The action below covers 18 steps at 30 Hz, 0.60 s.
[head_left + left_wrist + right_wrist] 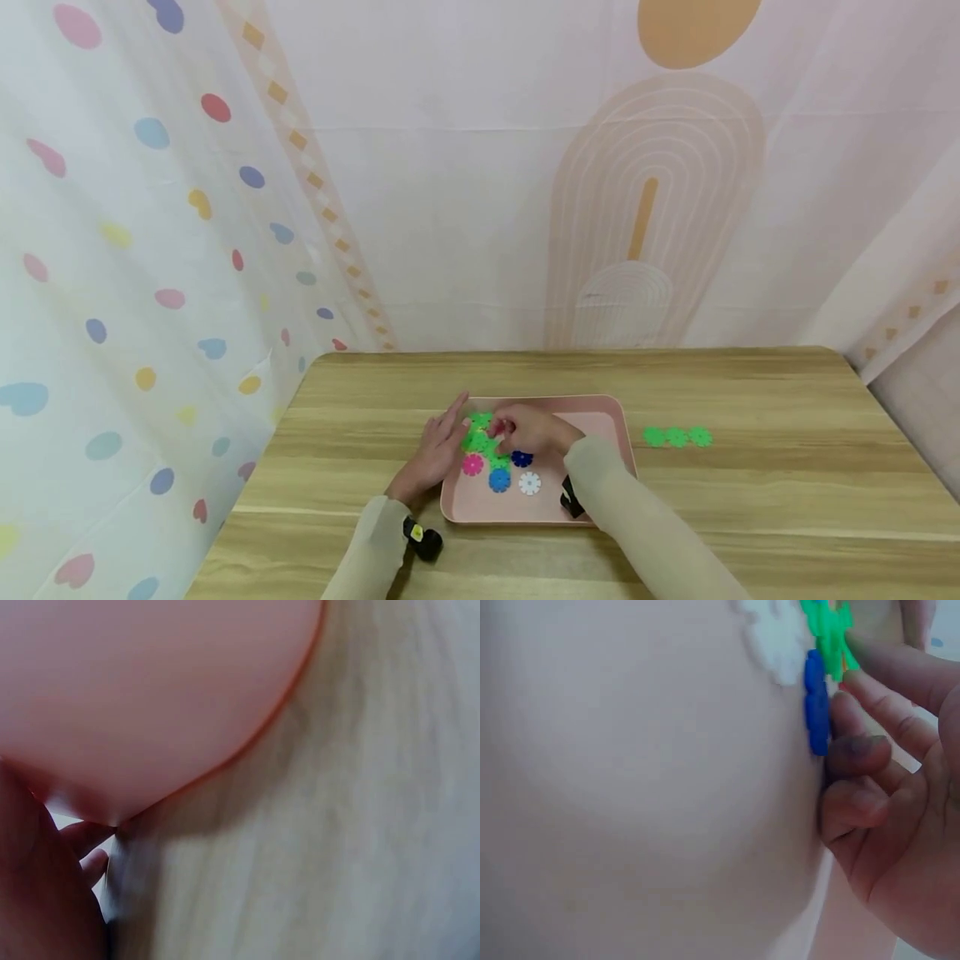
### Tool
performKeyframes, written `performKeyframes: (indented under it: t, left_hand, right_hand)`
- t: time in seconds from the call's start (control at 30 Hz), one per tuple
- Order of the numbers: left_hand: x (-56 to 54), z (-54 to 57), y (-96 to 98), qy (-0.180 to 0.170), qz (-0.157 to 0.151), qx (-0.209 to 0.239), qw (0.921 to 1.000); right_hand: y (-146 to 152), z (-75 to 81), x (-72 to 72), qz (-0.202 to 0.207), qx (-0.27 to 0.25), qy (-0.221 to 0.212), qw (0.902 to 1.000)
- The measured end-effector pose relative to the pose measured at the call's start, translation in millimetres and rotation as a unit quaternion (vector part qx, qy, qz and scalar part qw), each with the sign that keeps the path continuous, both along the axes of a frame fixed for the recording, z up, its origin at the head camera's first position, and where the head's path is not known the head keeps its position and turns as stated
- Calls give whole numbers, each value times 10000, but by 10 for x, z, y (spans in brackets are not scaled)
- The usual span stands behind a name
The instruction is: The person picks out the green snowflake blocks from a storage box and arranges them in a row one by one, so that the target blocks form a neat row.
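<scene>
Inside a pink tray (pixel 600 425) lies a cluster of green snowflake discs (pixel 480 421), overlapping one another. Over that cluster my right hand (pixel 528 429) reaches in from the right. In the right wrist view its thumb and forefinger pinch at a green disc (pixel 831 641), while the other fingers curl in toward the palm, close to a dark blue disc (pixel 817 705). My left hand (pixel 435 450) rests at the tray's left side, fingers stretched along the rim and thumb beside the green discs. Only part of the left hand (pixel 45 862) shows in the left wrist view.
Nearer the tray's front lie a pink disc (pixel 472 464), a light blue disc (pixel 499 480) and a white disc (pixel 529 483). Three green discs (pixel 677 437) form a row on the wooden table (pixel 765 492), right of the tray. A patterned curtain (pixel 465 208) hangs behind.
</scene>
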<state>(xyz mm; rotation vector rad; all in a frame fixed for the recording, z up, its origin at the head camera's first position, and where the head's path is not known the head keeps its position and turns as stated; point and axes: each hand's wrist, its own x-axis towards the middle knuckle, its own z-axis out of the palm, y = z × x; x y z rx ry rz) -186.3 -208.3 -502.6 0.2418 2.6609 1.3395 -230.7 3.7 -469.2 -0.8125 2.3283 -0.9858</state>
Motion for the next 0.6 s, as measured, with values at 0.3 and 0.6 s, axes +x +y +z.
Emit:
performKeyframes:
  t: [0.3, 0.6]
  left_hand:
    - [34, -4, -15, -106, 166, -8, 9998]
    - [1, -14, 10, -81, 97, 27, 9999]
  right_hand:
    - [-59, -80, 26, -30, -154, -7, 9999]
    - [-46, -89, 40, -270, -39, 31, 9996]
